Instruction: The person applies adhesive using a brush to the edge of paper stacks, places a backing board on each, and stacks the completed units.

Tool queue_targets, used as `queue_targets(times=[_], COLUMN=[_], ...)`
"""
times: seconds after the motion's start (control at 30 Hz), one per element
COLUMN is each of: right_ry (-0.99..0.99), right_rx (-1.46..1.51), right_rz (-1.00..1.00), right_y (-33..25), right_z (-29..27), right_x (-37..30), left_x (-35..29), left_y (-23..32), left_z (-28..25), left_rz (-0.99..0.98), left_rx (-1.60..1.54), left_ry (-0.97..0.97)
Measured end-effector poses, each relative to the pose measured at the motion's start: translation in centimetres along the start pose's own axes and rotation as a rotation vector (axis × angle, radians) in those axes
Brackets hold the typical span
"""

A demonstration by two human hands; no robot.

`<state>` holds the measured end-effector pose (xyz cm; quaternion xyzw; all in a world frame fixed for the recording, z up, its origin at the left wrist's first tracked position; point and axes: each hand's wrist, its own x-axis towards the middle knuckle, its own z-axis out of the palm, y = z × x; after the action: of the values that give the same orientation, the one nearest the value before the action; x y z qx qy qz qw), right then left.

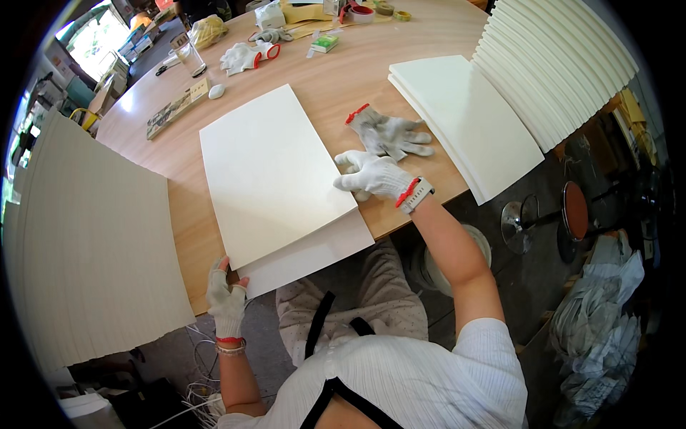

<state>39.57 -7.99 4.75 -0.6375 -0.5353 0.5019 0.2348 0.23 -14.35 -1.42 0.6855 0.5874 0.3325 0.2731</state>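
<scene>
Flat on the table in front of me lies a large white sheet (271,171), perhaps thin board. A second white sheet (307,256) sticks out from under its near edge. My right hand (375,175), in a white glove with red trim, has its fingers curled at the right edge of the upper sheet and appears to grip it. At the near left corner rests my left hand (227,300); its glove leaves the fingertips bare, and thumb and forefinger are spread apart against the sheets. A loose grey-white glove (389,134) lies just beyond my right hand.
Tall stacks of white sheets stand at the left (93,243) and far right (557,64). A lower white stack (468,121) overhangs the right table edge. Farther back are a book (179,107), a drinking glass (190,61), more gloves (246,57) and tape rolls (362,14). A stool (574,211) stands right.
</scene>
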Motion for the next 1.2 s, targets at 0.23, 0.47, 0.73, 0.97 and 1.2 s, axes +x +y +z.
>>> queue_targets(times=[0.23, 0.47, 0.73, 0.97, 1.2], right_ry=[-0.016, -0.035, -0.009, 0.103, 0.048], right_rx=[-0.017, 0.013, -0.058, -0.03, 0.156], right_rz=[-0.02, -0.015, -0.063, -0.151, -0.105], right_y=[0.5, 1.0, 2.6, 2.0, 2.1], right_z=[0.0, -0.1, 1.0, 1.9, 1.8], right_x=[-0.5, -0.6, 0.7, -0.8, -0.8], left_x=[0.0, 0.0, 0.2, 0.1, 0.1], left_y=[-0.1, 0.0, 1.5, 1.5, 1.2], left_z=[-0.1, 0.0, -0.5, -0.6, -0.6], left_rz=[0.016, -0.007, 0.021, 0.089, 0.096], left_rx=[-0.033, -0.005, 0.112, 0.103, 0.16], left_ry=[-0.002, 0.002, 0.0, 0.02, 0.017])
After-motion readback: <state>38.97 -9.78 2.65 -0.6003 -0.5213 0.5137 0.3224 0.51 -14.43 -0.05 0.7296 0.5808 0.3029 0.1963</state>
